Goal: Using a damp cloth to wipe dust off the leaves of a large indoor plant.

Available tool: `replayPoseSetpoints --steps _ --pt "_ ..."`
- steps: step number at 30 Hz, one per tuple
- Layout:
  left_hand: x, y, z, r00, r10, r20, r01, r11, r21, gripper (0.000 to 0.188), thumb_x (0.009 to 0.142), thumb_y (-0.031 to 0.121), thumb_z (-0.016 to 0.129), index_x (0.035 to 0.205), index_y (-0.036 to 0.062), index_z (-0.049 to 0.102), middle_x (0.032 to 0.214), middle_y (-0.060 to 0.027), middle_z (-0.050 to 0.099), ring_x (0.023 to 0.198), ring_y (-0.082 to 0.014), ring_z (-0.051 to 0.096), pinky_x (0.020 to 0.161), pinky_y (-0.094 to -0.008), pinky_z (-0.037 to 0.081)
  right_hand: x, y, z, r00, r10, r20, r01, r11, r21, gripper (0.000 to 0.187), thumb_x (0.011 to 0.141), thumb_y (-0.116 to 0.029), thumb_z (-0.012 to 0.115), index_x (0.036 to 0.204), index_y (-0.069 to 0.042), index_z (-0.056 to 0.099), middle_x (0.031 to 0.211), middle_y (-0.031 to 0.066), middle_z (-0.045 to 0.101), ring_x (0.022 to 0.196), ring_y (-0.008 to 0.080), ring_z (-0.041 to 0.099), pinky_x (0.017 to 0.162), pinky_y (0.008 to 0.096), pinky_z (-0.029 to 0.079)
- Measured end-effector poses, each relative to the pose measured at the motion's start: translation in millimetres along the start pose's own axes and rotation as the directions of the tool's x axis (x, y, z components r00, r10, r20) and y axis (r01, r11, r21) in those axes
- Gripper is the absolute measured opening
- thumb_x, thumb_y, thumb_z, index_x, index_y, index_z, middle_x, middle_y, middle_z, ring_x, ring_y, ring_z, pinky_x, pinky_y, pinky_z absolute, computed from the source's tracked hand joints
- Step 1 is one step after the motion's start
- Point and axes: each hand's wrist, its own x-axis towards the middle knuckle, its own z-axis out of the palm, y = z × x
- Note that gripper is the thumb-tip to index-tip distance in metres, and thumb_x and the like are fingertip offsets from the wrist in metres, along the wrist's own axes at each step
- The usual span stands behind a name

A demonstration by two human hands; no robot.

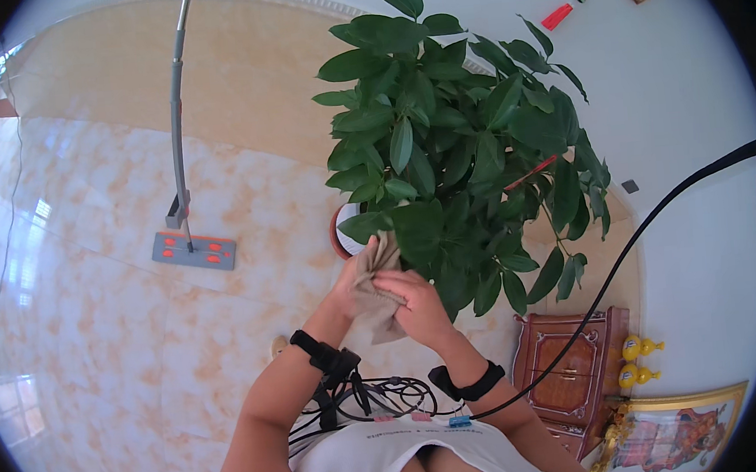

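1. Beige cloth (369,292), seen from the head camera, bunches between a person's hands, just beside the low front leaves (418,231) of a broad-leafed potted plant (440,116).
2. Left hand (343,290) and right hand (421,308) both grip it.
3. A gray flat mop (194,250) stands at left.

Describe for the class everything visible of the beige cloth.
The cloth is beige and looks like soft fabric, bunched and creased, its lower end hanging loose. The left hand and right hand both hold it. Its upper end lies beside a large green leaf; whether they touch is unclear.
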Motion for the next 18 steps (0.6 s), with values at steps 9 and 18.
replayPoseSetpoints --steps 9,18 --pt "-18.0 15.5 -3.3 0.959 0.116 -0.259 0.017 0.887 0.461 0.031 0.083 0.019 0.046 0.111 0.0062 0.045 0.104 -0.0048 0.052 0.096 -0.0172 0.05 0.083 -0.0329 0.04 -7.5 8.4 1.5 0.601 0.028 0.799 -0.448 0.839 0.308 0.029 0.069 -0.002 0.049 0.098 -0.001 0.052 0.09 0.0077 0.057 0.085 0.0139 0.051 0.076 0.0253 0.04" --pt "-19.8 34.6 8.2 0.808 0.587 -0.041 0.026 0.033 0.999 0.037 0.083 0.031 0.044 0.104 0.0013 0.048 0.087 -0.0103 0.055 0.08 -0.0155 0.051 0.072 -0.0274 0.04 20.1 41.4 60.3 0.969 0.213 0.126 -0.248 0.83 0.5 0.041 0.075 -0.01 0.05 0.112 0.001 0.038 0.099 0.0105 0.051 0.085 0.0165 0.05 0.076 0.0263 0.039"
